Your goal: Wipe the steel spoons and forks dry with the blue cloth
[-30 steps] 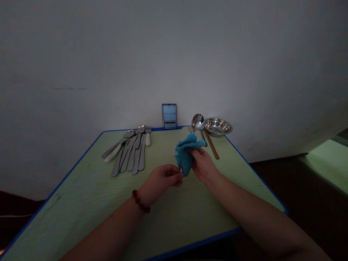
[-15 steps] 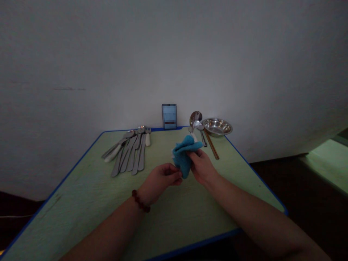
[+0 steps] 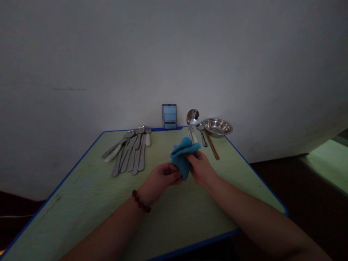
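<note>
A metal ladle (image 3: 193, 116) is tilted up over the far side of the table, its bowl away from me. Its thin handle runs down into a folded blue cloth (image 3: 182, 154). My right hand (image 3: 201, 167) is closed on the cloth, which is wrapped about the handle. At the cloth's lower left, my left hand (image 3: 165, 175) is closed in a pinch, in line with the handle. The handle's end is hidden by fingers and cloth. A red beaded bracelet (image 3: 140, 201) circles my left wrist.
Several knives, spoons and forks (image 3: 133, 152) lie in a group on the left of the green table (image 3: 89, 203). To the right are a small spoon (image 3: 202, 136), wooden chopsticks (image 3: 212, 145) and a metal bowl (image 3: 217, 127). A screen device (image 3: 170, 116) stands against the wall.
The ladle's bowl has shifted slightly left and up, and the cloth has moved a little left with it. Both hands keep their hold and have barely moved.
</note>
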`<action>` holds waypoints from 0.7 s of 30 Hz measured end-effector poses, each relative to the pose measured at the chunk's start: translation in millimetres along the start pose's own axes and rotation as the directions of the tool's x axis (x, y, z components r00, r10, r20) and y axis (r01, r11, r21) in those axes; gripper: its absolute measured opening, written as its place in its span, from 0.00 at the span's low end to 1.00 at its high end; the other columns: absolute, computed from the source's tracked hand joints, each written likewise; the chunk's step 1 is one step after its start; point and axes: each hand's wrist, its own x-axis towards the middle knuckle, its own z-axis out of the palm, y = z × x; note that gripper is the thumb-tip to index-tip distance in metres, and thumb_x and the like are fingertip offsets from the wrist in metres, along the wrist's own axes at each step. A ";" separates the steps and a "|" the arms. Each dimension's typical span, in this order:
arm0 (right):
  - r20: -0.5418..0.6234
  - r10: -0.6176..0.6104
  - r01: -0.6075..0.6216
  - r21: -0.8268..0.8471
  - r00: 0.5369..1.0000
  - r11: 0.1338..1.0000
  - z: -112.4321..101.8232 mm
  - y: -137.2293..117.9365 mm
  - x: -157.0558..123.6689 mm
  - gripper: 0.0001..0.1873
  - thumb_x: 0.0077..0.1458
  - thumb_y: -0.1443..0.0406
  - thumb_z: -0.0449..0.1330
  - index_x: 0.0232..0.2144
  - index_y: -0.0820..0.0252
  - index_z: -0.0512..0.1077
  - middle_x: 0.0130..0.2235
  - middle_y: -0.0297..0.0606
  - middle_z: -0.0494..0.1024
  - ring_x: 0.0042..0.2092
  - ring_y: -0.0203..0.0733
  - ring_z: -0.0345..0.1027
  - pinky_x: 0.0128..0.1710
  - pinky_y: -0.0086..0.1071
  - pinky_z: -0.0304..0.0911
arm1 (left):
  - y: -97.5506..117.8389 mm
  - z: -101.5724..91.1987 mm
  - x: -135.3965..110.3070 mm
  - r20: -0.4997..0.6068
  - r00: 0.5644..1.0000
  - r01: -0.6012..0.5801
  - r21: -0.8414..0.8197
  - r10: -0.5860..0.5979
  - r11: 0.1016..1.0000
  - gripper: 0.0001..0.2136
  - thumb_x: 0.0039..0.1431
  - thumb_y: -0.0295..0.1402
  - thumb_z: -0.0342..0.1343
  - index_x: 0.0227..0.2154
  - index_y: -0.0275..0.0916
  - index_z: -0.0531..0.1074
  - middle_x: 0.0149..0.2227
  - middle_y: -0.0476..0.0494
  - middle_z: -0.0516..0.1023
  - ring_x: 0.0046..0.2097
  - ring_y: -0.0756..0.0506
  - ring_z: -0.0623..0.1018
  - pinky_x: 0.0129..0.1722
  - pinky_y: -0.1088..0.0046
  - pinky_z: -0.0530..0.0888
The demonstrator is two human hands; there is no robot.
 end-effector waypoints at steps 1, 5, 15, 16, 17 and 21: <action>0.009 -0.005 0.005 -0.006 1.000 1.000 -0.4 0.4 0.1 0.12 0.38 0.64 0.60 0.30 0.60 0.69 0.35 0.37 0.75 0.39 0.41 0.68 0.44 0.40 0.59 | -0.6 -0.1 0.4 0.004 1.000 -0.004 0.005 0.004 1.000 0.05 0.39 0.31 0.59 0.21 0.35 0.70 0.23 0.50 0.73 0.28 0.52 0.72 0.32 0.74 0.69; 0.029 -0.005 0.006 -0.021 1.000 1.000 -1.7 2.4 0.8 0.12 0.39 0.64 0.60 0.31 0.60 0.69 0.37 0.38 0.75 0.41 0.42 0.67 0.45 0.40 0.59 | -3.9 -1.5 2.5 0.011 1.000 -0.025 0.006 0.025 1.000 0.06 0.40 0.32 0.59 0.21 0.35 0.70 0.24 0.51 0.73 0.28 0.52 0.72 0.33 0.76 0.69; 0.044 0.001 0.002 -0.060 0.999 0.998 -0.5 3.6 -0.8 0.13 0.40 0.63 0.60 0.31 0.62 0.69 0.37 0.40 0.75 0.40 0.42 0.68 0.46 0.41 0.59 | -8.7 -2.8 7.5 0.005 0.999 -0.052 -0.022 0.052 0.998 0.04 0.40 0.31 0.58 0.22 0.38 0.70 0.24 0.53 0.74 0.27 0.53 0.73 0.30 0.79 0.70; 0.045 -0.001 0.004 -0.067 0.999 0.998 -0.3 3.6 -1.0 0.13 0.40 0.63 0.60 0.32 0.62 0.69 0.37 0.40 0.75 0.40 0.42 0.68 0.46 0.41 0.59 | -9.3 -3.0 7.9 0.008 0.998 -0.055 -0.020 0.056 0.998 0.04 0.40 0.31 0.58 0.22 0.38 0.70 0.24 0.53 0.73 0.27 0.52 0.73 0.30 0.79 0.70; 0.048 -0.004 0.008 -0.072 0.999 0.997 -0.3 3.7 -1.2 0.13 0.40 0.63 0.60 0.32 0.62 0.69 0.37 0.40 0.74 0.40 0.42 0.68 0.46 0.41 0.59 | -9.8 -3.1 8.3 0.010 0.998 -0.060 -0.018 0.060 0.998 0.04 0.40 0.30 0.58 0.22 0.38 0.70 0.24 0.53 0.73 0.28 0.52 0.73 0.30 0.79 0.70; 0.050 -0.006 0.011 -0.087 0.999 0.996 -0.5 3.2 -2.0 0.13 0.40 0.63 0.59 0.32 0.62 0.69 0.37 0.41 0.74 0.40 0.42 0.67 0.46 0.41 0.59 | -9.3 -2.5 7.6 0.025 0.997 -0.074 -0.048 0.076 0.996 0.04 0.40 0.31 0.57 0.23 0.38 0.69 0.25 0.52 0.73 0.29 0.51 0.74 0.32 0.77 0.71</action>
